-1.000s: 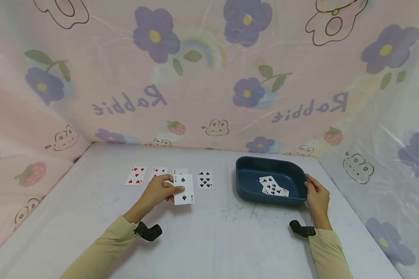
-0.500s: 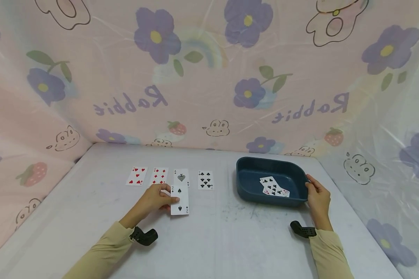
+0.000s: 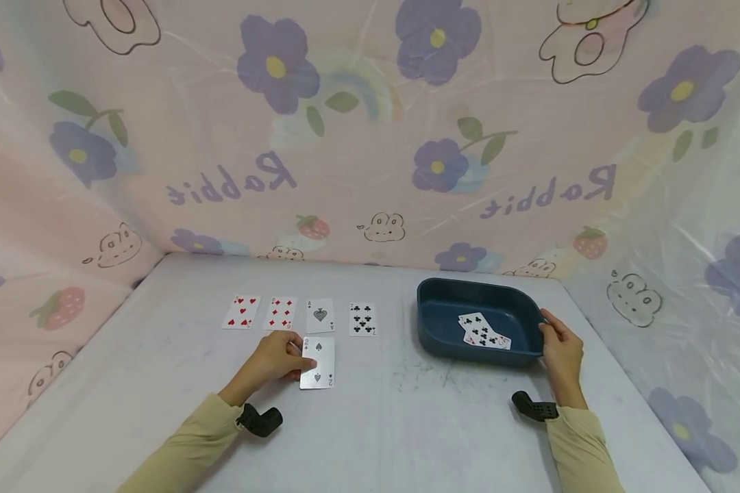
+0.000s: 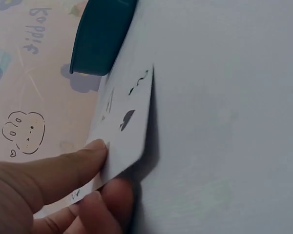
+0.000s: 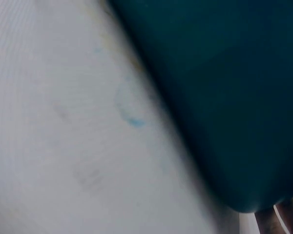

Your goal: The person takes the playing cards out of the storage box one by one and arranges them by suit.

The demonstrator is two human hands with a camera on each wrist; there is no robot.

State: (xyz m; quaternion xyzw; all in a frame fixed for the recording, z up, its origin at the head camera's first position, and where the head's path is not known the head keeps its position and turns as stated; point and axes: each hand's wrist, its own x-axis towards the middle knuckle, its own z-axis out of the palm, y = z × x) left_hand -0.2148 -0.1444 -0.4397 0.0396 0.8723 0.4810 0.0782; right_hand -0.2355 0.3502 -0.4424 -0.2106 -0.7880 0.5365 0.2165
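My left hand (image 3: 277,359) pinches a two of spades playing card (image 3: 318,370) by its left edge, thumb on the face and fingers beneath. In the left wrist view the card (image 4: 124,122) tilts, with a shadow under its edge. Behind it lie, left to right, a five of hearts (image 3: 241,312), a six of diamonds (image 3: 280,313), an ace of spades (image 3: 320,315) and a seven of clubs (image 3: 362,320), all face up. At the right, my right hand (image 3: 561,349) grips the end of a dark blue plastic tub (image 3: 469,357). Several overlapping cards (image 3: 484,332) lie inside it.
The white-covered table (image 3: 395,424) has dark smudges in front of the tub. A patterned cloth (image 3: 345,157) hangs around the back and both sides. A black wrist mount (image 3: 262,420) juts out below my left hand, another (image 3: 533,406) below my right.
My left hand has brought the two of spades toward me, down from over the ace of spades, which now shows whole. The six of diamonds is uncovered too. My right hand stays on the tub.
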